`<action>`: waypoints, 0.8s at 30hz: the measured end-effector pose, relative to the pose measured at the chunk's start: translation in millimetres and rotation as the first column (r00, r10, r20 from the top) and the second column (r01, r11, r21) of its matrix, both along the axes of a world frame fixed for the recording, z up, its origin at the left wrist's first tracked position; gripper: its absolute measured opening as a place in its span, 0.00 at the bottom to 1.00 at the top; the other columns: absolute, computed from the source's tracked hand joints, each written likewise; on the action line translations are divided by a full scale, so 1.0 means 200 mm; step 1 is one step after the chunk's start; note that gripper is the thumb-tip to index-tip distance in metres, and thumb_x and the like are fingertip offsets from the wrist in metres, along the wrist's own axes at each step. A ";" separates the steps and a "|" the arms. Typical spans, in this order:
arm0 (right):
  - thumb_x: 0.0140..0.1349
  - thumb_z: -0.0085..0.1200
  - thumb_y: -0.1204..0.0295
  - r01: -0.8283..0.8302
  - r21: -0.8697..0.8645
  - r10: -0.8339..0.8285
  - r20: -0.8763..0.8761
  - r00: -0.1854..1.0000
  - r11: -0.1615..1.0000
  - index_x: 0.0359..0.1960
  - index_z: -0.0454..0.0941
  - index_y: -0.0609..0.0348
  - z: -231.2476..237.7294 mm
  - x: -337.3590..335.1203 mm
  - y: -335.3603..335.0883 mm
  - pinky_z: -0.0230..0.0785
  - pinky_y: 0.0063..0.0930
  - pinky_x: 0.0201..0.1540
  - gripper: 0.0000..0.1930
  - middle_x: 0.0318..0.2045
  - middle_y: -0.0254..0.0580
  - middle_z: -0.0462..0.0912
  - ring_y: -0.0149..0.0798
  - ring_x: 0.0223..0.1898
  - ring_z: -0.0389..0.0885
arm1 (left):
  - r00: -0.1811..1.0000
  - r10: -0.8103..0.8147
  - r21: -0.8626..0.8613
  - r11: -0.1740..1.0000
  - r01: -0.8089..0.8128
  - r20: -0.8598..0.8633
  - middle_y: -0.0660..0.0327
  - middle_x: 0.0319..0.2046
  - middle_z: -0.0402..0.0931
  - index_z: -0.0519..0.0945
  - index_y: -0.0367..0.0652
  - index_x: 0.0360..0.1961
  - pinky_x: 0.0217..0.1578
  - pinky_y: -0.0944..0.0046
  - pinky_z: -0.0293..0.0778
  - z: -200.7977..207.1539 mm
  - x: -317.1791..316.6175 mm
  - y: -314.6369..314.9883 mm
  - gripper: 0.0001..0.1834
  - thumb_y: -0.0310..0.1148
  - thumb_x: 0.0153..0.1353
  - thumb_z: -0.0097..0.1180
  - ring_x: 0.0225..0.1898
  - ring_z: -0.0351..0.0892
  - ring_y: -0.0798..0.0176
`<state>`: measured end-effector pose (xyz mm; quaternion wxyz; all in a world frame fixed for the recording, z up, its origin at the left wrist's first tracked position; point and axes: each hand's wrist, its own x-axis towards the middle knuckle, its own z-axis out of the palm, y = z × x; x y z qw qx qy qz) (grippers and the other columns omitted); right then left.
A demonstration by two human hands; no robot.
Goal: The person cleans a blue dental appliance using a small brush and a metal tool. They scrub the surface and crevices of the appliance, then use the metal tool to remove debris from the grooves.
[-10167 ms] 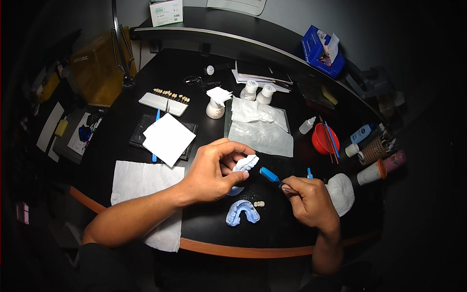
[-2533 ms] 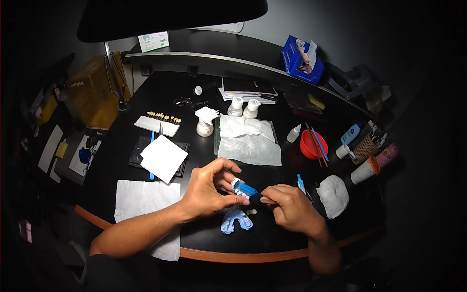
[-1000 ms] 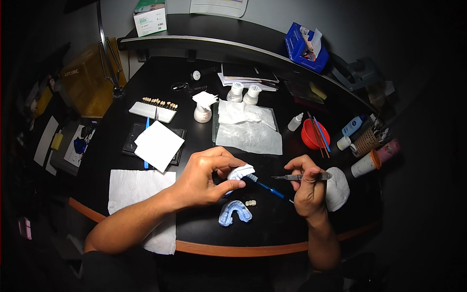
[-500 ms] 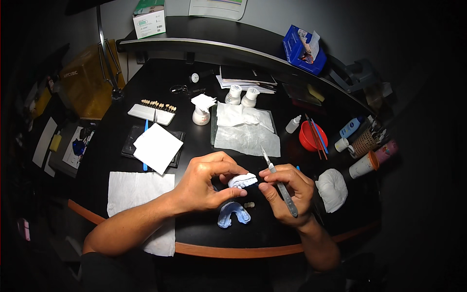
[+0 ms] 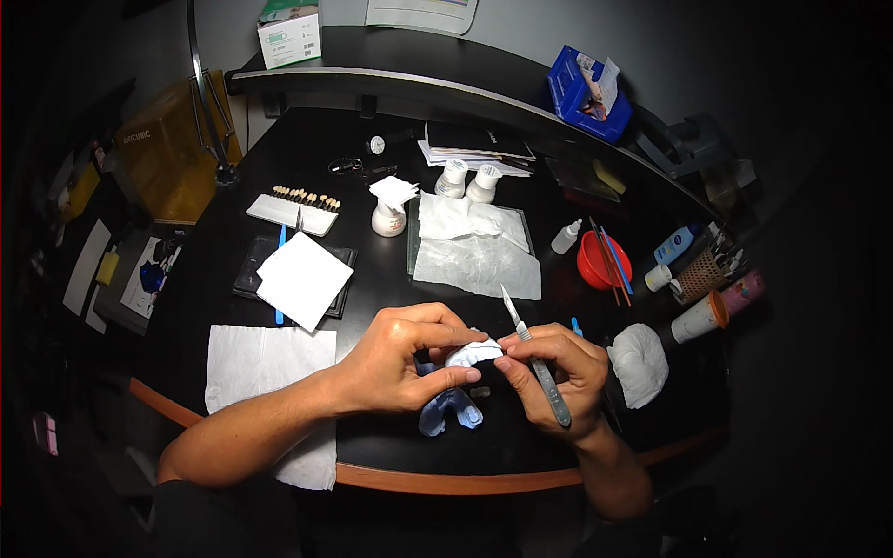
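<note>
Between the thumb and fingers of my left hand is a pale dental cast, held above the desk. My right hand grips a metal scalpel, its blade pointing up and away from the cast. The right thumb and fingertips reach the cast's right end; whether they press on it is hard to see. Below lies a blue horseshoe-shaped dental cast, partly covered by my left hand. A small tooth-coloured piece rests beside it on the desk.
A paper towel lies under my left forearm. White pads, a tooth shade guide, a jar and tissue on a glass slab stand farther back. At right are a red bowl, a cotton wad and a cup.
The pale cast has tilted and shifted slightly right and down. My right fingertips have come up to its end, and my left hand has lowered a little over the blue cast.
</note>
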<state>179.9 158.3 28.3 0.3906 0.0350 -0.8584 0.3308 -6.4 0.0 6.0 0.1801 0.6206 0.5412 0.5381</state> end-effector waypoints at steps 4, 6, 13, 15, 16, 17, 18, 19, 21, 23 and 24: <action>0.57 0.75 0.81 -0.002 0.015 0.002 0.004 1.000 1.000 0.39 0.87 0.63 0.00 -0.01 0.01 0.83 0.27 0.35 0.11 0.36 0.49 0.90 0.39 0.34 0.92 | 1.000 -0.006 -0.009 1.000 0.006 -0.017 0.56 0.39 0.87 0.90 0.36 0.54 0.34 0.67 0.79 0.00 -0.01 0.00 0.20 0.30 0.61 0.77 0.33 0.83 0.68; 0.56 0.76 0.81 -0.001 0.022 0.001 0.009 1.000 1.000 0.39 0.87 0.63 0.00 -0.01 0.00 0.83 0.26 0.35 0.11 0.36 0.49 0.90 0.39 0.34 0.91 | 1.000 -0.005 -0.020 1.000 0.005 -0.022 0.55 0.39 0.87 0.89 0.35 0.54 0.35 0.66 0.79 0.01 -0.02 0.01 0.19 0.29 0.62 0.76 0.34 0.83 0.67; 0.55 0.77 0.82 0.000 0.035 0.000 0.010 1.000 0.999 0.39 0.87 0.63 -0.01 0.00 -0.02 0.81 0.26 0.31 0.12 0.34 0.47 0.90 0.36 0.31 0.89 | 1.000 -0.022 0.034 0.999 0.023 -0.020 0.55 0.40 0.87 0.88 0.33 0.52 0.36 0.65 0.80 -0.01 -0.01 0.01 0.17 0.25 0.61 0.73 0.35 0.85 0.63; 0.54 0.77 0.82 -0.002 0.034 0.002 -0.006 1.000 0.999 0.39 0.87 0.63 -0.01 0.00 -0.02 0.81 0.26 0.31 0.12 0.34 0.47 0.89 0.36 0.31 0.89 | 1.000 -0.015 0.039 0.999 0.016 -0.026 0.55 0.40 0.87 0.88 0.33 0.51 0.37 0.65 0.80 -0.01 -0.02 0.01 0.17 0.25 0.61 0.73 0.35 0.85 0.63; 0.54 0.76 0.82 0.003 0.042 -0.002 -0.010 1.000 0.999 0.39 0.87 0.63 -0.01 0.00 -0.01 0.80 0.25 0.31 0.12 0.34 0.46 0.89 0.36 0.31 0.89 | 1.000 -0.018 0.052 0.998 0.019 -0.024 0.54 0.40 0.87 0.88 0.33 0.52 0.37 0.65 0.80 -0.01 -0.02 0.01 0.18 0.25 0.61 0.74 0.36 0.85 0.63; 0.54 0.76 0.82 0.008 0.050 -0.007 -0.015 1.000 0.999 0.39 0.87 0.63 -0.01 0.00 -0.01 0.80 0.25 0.31 0.12 0.34 0.46 0.89 0.36 0.30 0.89 | 1.000 -0.021 0.066 0.998 0.023 -0.021 0.54 0.40 0.87 0.88 0.33 0.52 0.37 0.64 0.81 -0.01 -0.02 0.01 0.18 0.25 0.61 0.74 0.36 0.85 0.63; 0.54 0.76 0.82 0.010 0.050 -0.009 -0.014 1.000 0.999 0.39 0.87 0.63 0.00 0.00 -0.01 0.80 0.25 0.31 0.12 0.34 0.46 0.89 0.36 0.30 0.89 | 1.000 -0.023 0.066 0.998 0.025 -0.020 0.54 0.40 0.87 0.88 0.33 0.52 0.37 0.64 0.81 -0.01 -0.02 0.01 0.18 0.25 0.61 0.74 0.36 0.85 0.63; 0.55 0.76 0.83 0.007 0.041 -0.006 -0.010 1.000 0.999 0.39 0.87 0.63 0.00 0.00 -0.01 0.81 0.26 0.31 0.12 0.34 0.47 0.89 0.36 0.31 0.89 | 0.999 -0.021 0.060 0.998 0.023 -0.027 0.54 0.39 0.87 0.88 0.33 0.53 0.36 0.64 0.81 -0.01 -0.02 0.02 0.19 0.26 0.61 0.74 0.35 0.85 0.63; 0.55 0.76 0.83 0.006 0.031 -0.006 -0.005 1.000 1.000 0.39 0.87 0.63 0.00 0.00 -0.01 0.81 0.26 0.31 0.11 0.34 0.47 0.89 0.36 0.31 0.90 | 0.999 -0.022 0.054 0.998 0.024 -0.033 0.54 0.38 0.87 0.88 0.33 0.54 0.36 0.64 0.81 -0.01 -0.01 0.01 0.20 0.27 0.61 0.75 0.34 0.85 0.63; 0.55 0.75 0.83 0.003 0.034 -0.003 0.001 1.000 0.999 0.38 0.87 0.63 0.01 0.00 -0.01 0.82 0.26 0.32 0.10 0.34 0.47 0.89 0.37 0.31 0.90 | 0.999 -0.032 0.000 0.999 0.032 -0.029 0.53 0.36 0.88 0.88 0.33 0.55 0.34 0.63 0.81 0.00 -0.01 0.01 0.20 0.27 0.62 0.74 0.33 0.86 0.62; 0.55 0.75 0.83 0.004 0.034 -0.004 0.000 1.000 0.999 0.38 0.87 0.63 0.01 0.00 -0.01 0.82 0.26 0.32 0.10 0.34 0.47 0.89 0.37 0.31 0.90 | 0.999 -0.033 0.000 0.999 0.033 -0.031 0.53 0.36 0.88 0.88 0.33 0.55 0.34 0.63 0.81 0.00 -0.01 0.01 0.20 0.27 0.62 0.74 0.33 0.86 0.62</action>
